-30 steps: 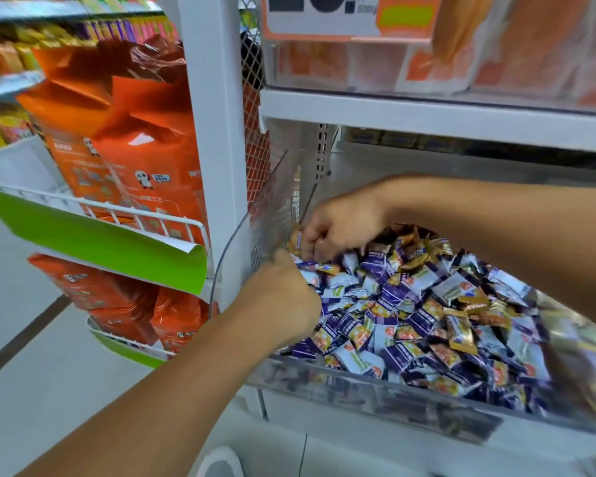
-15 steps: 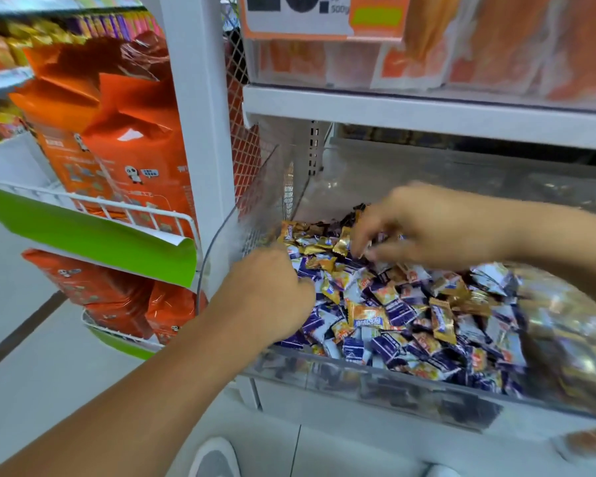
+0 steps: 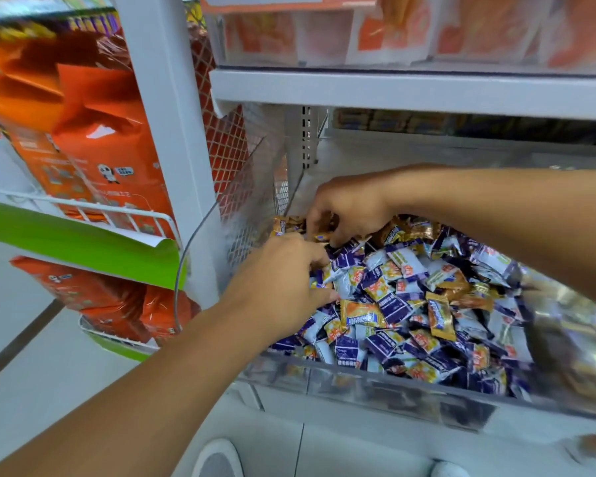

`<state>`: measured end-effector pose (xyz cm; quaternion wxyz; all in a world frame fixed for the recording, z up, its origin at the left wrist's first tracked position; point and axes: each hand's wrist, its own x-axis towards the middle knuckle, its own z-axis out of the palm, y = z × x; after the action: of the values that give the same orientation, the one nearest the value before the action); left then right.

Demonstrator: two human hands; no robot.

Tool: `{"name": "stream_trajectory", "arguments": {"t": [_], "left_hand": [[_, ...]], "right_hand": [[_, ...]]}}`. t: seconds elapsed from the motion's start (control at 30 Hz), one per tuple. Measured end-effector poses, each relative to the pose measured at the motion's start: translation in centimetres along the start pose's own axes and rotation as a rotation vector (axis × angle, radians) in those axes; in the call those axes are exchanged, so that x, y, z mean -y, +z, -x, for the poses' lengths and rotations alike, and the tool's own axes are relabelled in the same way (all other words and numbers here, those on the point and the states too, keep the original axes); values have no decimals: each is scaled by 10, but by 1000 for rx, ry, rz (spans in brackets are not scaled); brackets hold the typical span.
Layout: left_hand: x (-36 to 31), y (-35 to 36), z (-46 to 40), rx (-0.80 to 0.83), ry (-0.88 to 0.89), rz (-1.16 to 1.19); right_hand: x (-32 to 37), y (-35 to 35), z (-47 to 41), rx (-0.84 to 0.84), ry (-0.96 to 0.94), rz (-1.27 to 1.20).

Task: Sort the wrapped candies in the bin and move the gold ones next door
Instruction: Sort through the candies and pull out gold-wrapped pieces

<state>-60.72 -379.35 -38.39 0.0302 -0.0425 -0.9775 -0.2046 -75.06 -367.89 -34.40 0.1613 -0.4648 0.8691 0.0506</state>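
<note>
The left hand [image 3: 286,284] is resting on the candies [image 3: 410,304] at the near-left of the clear bin [image 3: 358,383], fingers curled into the pile; any grasp is hidden. Beyond it, the right hand [image 3: 348,204] is pinching among gold candies [image 3: 289,223] gathered in the far-left corner. Advisable: lift gold wrappers singly, without dragging purple ones along. The neighbouring bin at right is showing only as blur.

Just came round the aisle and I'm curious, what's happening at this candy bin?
A person is picking through wrapped candies in a clear bin on a store shelf. Both hands work the far left corner: the right hand curls its fingers into a cluster of gold candies, while the left hand digs in just in front. Purple and white wrappers fill most of the bin.
</note>
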Motion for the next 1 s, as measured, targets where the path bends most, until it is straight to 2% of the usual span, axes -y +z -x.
{"name": "stream_trajectory", "arguments": {"t": [0.1, 0.23, 0.37, 0.53, 0.6, 0.73, 0.8, 1.0], "left_hand": [[3, 3, -1, -14, -40, 68], [12, 2, -2, -78, -144, 272], [15, -7, -5, -120, -269, 546], [12, -7, -27, -222, -482, 716], [7, -6, -36, -186, -522, 632], [5, -3, -34, 31, -297, 248], [10, 2, -35, 105, -246, 155], [17, 4, -37, 69, -225, 28]], "right_hand": [[-12, -5, 10, -34, -33, -123], [-31, -2, 23, -107, -2, -498], [-39, -5, 27, -19, 56, -1029], [-34, -9, 33, 129, 109, -1233], [-31, -9, 32, 160, 127, -1266], [-31, -8, 33, 147, 117, -1234], [-32, -8, 34, 120, 109, -1194], [-31, -2, 33, 37, 122, -994]]}}
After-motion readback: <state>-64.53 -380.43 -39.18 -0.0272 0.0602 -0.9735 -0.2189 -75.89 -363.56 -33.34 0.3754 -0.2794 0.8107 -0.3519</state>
